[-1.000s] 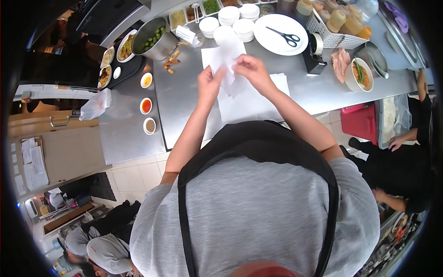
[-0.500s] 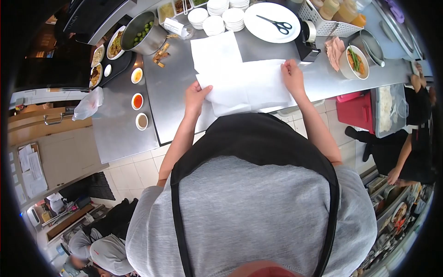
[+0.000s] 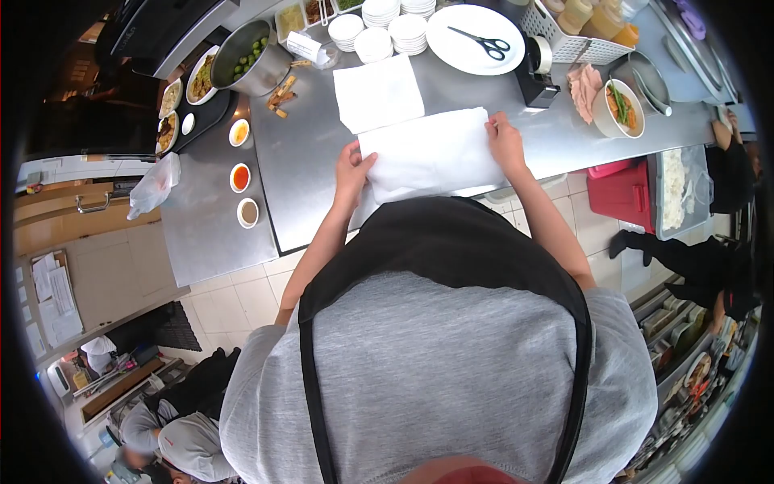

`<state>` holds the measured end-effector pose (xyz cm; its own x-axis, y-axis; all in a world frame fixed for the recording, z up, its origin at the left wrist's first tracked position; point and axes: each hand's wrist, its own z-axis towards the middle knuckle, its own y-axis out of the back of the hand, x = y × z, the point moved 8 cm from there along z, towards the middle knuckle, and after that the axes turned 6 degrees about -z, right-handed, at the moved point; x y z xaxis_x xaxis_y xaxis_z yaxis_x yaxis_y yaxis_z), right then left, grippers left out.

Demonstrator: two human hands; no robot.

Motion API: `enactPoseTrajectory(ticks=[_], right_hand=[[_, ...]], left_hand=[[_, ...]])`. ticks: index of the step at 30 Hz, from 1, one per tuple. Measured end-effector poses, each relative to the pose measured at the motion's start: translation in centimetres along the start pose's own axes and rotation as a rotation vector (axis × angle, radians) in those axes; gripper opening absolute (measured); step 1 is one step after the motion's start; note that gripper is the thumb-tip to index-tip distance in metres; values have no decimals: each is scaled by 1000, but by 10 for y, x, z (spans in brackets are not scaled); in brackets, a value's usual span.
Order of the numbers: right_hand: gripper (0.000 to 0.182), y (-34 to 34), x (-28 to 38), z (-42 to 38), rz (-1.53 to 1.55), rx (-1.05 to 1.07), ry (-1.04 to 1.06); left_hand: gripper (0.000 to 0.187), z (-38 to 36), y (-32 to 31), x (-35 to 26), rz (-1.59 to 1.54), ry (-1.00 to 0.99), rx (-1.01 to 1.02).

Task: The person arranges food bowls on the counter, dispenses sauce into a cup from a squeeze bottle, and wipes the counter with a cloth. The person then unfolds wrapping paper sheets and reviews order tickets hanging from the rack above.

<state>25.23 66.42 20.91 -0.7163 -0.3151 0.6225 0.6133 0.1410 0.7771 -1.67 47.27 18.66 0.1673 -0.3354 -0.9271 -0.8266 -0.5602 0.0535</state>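
Observation:
Between my two hands is a white paper sheet (image 3: 435,153), held over the front edge of the steel counter. My left hand (image 3: 351,171) pinches its left edge between thumb and fingers. At the upper right corner, my right hand (image 3: 505,142) has its fingers closed on the same paper. A second white paper (image 3: 379,93) lies flat on the counter just beyond, close to the held sheet's far edge.
Scissors (image 3: 488,43) rest on a white oval plate (image 3: 443,40) by stacked small white dishes (image 3: 373,44). A tape dispenser (image 3: 538,77) and a food bowl (image 3: 619,109) stand right. Left are sauce cups (image 3: 240,177) and a pot (image 3: 250,60). Co-workers stand at both sides.
The held sheet has shifted slightly toward me and off the flat paper, whose near edge now shows. My left hand has moved right, my right hand slightly left and nearer. The right-side co-worker has shifted.

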Motion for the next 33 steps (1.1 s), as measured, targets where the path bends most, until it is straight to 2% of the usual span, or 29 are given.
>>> enactPoseTrajectory(ticks=[1, 2, 4, 8, 10, 11, 13, 14, 16, 17, 19, 23, 25, 29, 31, 32, 33], right_hand=[[13, -3, 0, 0, -25, 6, -2], [13, -5, -1, 0, -26, 6, -2], [12, -8, 0, 0, -44, -2, 12], [11, -9, 1, -1, -61, -17, 31], [11, -6, 5, 0, -68, -15, 58], [11, -5, 7, 0, -69, -13, 60], [11, -4, 9, 0, -118, 15, 55], [11, -5, 9, 0, -118, 16, 57], [13, -6, 9, -1, -232, 22, 67], [13, -7, 7, -1, -232, 22, 68], [14, -6, 10, -1, -258, -17, 121], [18, -1, 17, -3, -278, 15, 95], [25, 17, 36, -7, -307, -125, 171], [31, 16, 68, -15, -283, -113, 307], [34, -4, 88, -25, -123, 88, 436], [34, -8, 90, -27, -122, 87, 436], [38, -18, 91, -30, -181, 135, 465]], left_hand=[[58, -6, -4, -2, -71, 45, -13], [58, -13, -8, -5, -72, 46, -13], [79, -24, -16, -21, -140, -100, 49], [84, -21, -14, -12, -157, -120, 171], [72, -18, -13, -12, -145, -128, 227], [72, -18, -11, -13, -147, -127, 225], [53, -19, -8, -8, -43, -44, 212], [53, -20, -7, -7, -44, -44, 211], [38, -22, -3, -13, 397, -198, 159], [38, -20, -2, -10, 398, -198, 158], [31, -19, -3, -15, 509, -317, 113], [21, -23, -6, -24, 610, -285, 48], [13, -49, -18, -69, 954, -708, -212], [12, -53, -45, -86, 921, -840, -126], [10, -44, -62, -73, 806, -791, 98], [26, -36, -67, -63, 818, -734, 170], [26, -35, -67, -58, 818, -734, 170]])
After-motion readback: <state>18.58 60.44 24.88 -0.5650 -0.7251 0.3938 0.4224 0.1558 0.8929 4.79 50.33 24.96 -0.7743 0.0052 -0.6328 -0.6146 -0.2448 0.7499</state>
